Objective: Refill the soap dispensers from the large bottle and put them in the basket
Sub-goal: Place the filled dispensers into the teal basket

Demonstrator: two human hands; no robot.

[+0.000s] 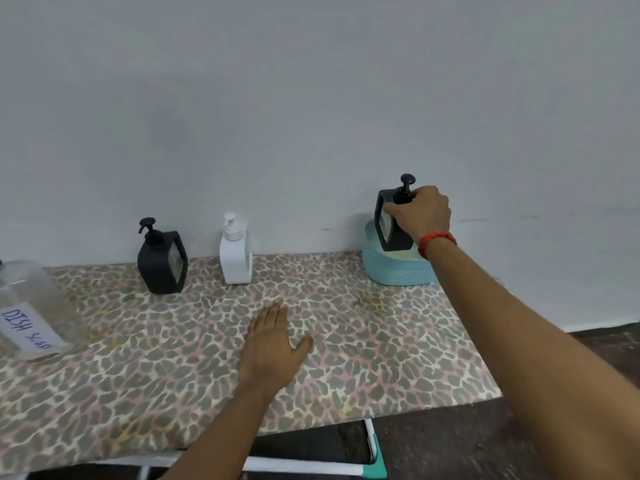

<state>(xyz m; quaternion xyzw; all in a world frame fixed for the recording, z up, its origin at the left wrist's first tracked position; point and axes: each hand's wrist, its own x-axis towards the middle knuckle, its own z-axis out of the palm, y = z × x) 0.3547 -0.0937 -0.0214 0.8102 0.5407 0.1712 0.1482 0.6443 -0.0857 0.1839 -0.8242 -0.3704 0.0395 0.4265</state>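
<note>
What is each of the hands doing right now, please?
Left hand: open, resting flat on the table.
Right hand: closed around the pump of the black dispenser in the basket.

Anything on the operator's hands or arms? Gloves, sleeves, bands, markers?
No gloves, and no sleeves in view on either arm. The right hand has a red-orange thread band around its wrist. The left hand and its wrist show nothing worn. No rings, watch or markers are visible on either.
</note>
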